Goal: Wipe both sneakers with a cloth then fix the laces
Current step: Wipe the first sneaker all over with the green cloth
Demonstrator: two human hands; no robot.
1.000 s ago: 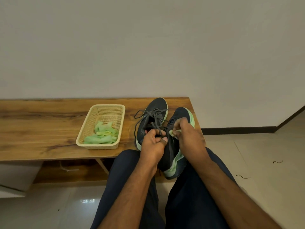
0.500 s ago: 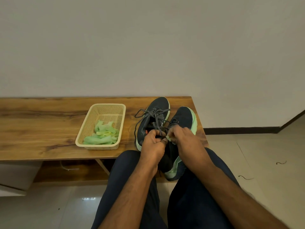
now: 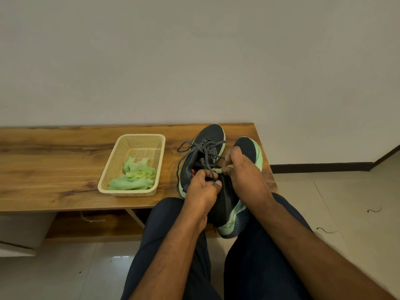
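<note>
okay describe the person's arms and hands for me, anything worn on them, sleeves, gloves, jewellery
Both forearms are bare to the frame edge, with no sleeves in view. The left hand and right hand wear no gloves, and no rings, watch or bracelet show. Dark navy trousers cover the legs.

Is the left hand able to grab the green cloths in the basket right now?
Probably yes, once it lets go: the left hand grips the sneaker, but the open-topped basket with the green cloths sits just left, nothing between.

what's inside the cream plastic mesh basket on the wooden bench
Crumpled pale green cloths lie piled in the cream plastic mesh basket, toward its near end. The far end shows bare mesh floor. Anything beneath the pile is covered.
</note>
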